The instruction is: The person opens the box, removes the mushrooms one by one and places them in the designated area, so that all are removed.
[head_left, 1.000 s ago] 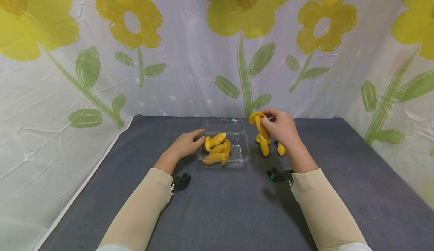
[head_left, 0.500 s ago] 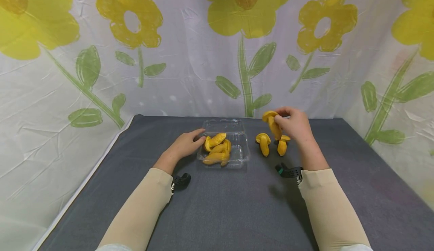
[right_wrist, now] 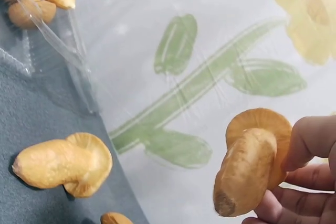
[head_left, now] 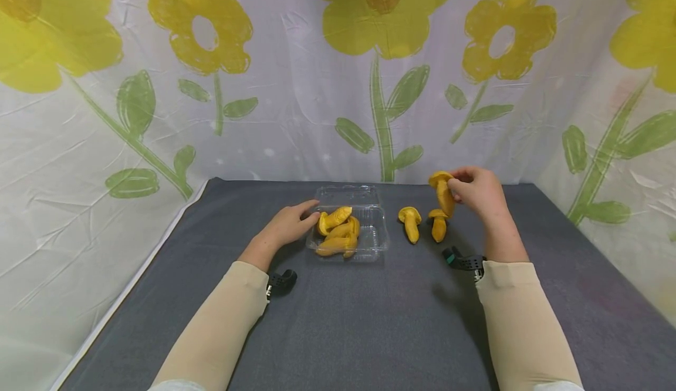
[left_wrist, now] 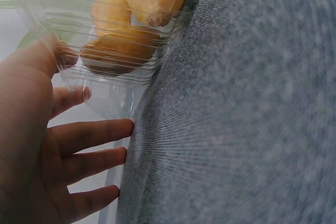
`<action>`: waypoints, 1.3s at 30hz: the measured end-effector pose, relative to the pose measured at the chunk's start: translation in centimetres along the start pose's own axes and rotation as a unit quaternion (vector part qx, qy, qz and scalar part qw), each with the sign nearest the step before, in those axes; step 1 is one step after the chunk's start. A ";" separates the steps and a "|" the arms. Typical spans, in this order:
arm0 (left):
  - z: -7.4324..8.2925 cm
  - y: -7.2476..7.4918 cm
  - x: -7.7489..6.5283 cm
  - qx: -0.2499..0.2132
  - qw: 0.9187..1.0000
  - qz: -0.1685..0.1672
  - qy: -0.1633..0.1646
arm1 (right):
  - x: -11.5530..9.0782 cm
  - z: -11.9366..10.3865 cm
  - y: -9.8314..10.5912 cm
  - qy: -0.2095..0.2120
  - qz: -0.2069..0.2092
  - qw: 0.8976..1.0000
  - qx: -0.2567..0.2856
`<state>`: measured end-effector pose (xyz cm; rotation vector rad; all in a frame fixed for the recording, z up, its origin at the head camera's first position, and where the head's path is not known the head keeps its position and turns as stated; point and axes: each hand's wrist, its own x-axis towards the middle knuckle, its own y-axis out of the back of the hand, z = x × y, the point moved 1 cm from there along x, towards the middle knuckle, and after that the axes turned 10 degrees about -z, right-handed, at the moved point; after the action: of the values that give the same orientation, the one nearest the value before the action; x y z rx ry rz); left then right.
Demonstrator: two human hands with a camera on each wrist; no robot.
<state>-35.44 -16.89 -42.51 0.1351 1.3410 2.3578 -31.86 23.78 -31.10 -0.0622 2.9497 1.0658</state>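
My right hand pinches a yellow mushroom between thumb and fingers, above the table at the right. Its pale brown stem end shows in the right wrist view, below the wide cap. Two more yellow mushrooms lie on the cloth: one nearer the box and another just below the held one. At the left, my left hand touches the side of a clear plastic clamshell box, with its fingers spread. Several yellow mushrooms lie in the box's left part. The lid stands open at the back.
A dark grey cloth covers the table. Behind it hangs a white curtain printed with yellow flowers. Black wrist straps are worn at both sleeves.
My right hand has moved to the right with the mushroom, from above the first loose mushroom to past the second, uncovering both. My left hand and the box stay still.
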 end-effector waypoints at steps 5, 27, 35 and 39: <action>0.0 0.0 0.0 0.001 1.000 0.000 -0.001 | 0.0 0.6 0.4 -0.008 -0.005 1.000 -0.009; 0.2 0.1 -0.1 0.002 1.000 0.001 0.005 | 0.3 5.4 2.0 -0.101 -0.026 0.993 -0.063; 0.2 0.1 -0.1 0.001 1.000 0.001 0.004 | 0.3 7.0 2.0 -0.128 -0.040 0.988 -0.071; 0.2 0.1 -0.1 0.001 1.000 0.002 0.003 | 0.5 7.6 1.8 -0.137 -0.044 0.987 -0.066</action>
<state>-35.29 -16.79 -42.29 0.1316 1.3463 2.3625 -32.50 30.02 -35.85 -0.0413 2.6068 1.1540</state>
